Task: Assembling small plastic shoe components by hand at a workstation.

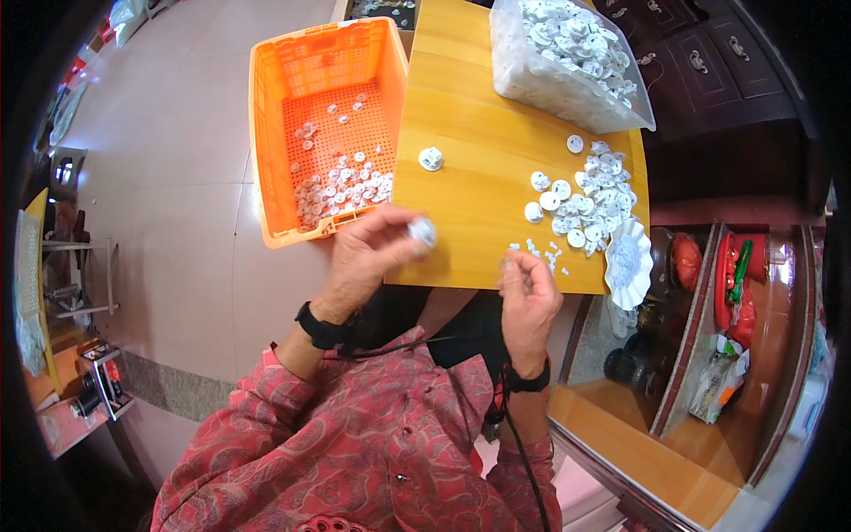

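My left hand (362, 259) pinches a round white plastic part (423, 231) between thumb and fingers, over the table's left front edge. My right hand (529, 301) is closed at the fingertips by the front edge; whatever it may hold is too small to make out. Just beyond it several tiny pale pieces (551, 254) lie scattered. A heap of round white plastic parts (603, 199) covers the right side of the yellow wooden table (461, 97). One single white part (431, 159) sits apart at the left. A fluted white dish (628, 288) with tiny pale-blue pieces stands at the right front corner.
An orange crate (266, 160) with many white parts inside stands left of the table. A translucent tub (567, 97) full of similar parts rests at the back right. Dark drawers (700, 62) and an open shelf unit (620, 421) flank the right side.
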`<state>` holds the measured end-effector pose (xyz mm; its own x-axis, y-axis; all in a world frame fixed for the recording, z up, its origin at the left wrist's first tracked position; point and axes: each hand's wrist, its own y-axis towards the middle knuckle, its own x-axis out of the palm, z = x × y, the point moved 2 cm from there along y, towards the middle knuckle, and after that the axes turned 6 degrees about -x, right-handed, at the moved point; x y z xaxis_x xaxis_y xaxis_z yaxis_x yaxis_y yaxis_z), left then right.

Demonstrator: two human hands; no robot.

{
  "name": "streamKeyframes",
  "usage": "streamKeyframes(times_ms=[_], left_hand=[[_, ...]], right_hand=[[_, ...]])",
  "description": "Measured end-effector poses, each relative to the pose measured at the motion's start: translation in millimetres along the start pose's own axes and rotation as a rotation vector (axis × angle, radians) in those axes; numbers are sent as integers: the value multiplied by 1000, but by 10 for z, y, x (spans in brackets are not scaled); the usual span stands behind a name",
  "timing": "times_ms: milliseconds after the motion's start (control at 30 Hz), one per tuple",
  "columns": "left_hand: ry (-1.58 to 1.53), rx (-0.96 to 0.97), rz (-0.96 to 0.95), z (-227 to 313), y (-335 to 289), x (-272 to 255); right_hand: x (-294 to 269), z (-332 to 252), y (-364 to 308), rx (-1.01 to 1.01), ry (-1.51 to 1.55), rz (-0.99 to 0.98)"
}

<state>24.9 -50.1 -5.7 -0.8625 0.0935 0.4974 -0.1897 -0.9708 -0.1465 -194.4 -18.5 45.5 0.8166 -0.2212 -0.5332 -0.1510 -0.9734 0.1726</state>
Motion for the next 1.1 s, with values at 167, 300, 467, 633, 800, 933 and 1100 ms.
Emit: streamKeyframes(times_ms=[167, 300, 467, 633, 800, 933, 1100], left_hand=[[-295, 24, 329, 7, 189, -394], [-323, -6, 551, -90, 277, -807], [-135, 30, 613, -71, 265, -838], [340, 160, 402, -88, 166, -246], [866, 466, 52, -11, -24, 252], [1068, 574, 20, -38, -50, 351], [1149, 559, -32, -87, -49, 371]], right_hand=[[-112, 219, 400, -141, -362, -29], [-60, 385, 564, -374, -613, -5], [75, 368, 538, -436, -515, -93], [223, 174, 367, -453, -417, -136], [324, 40, 173, -462, -296, -206], [361, -107, -8, -391, -141, -265], [265, -119, -106, -275, -3, -208]])
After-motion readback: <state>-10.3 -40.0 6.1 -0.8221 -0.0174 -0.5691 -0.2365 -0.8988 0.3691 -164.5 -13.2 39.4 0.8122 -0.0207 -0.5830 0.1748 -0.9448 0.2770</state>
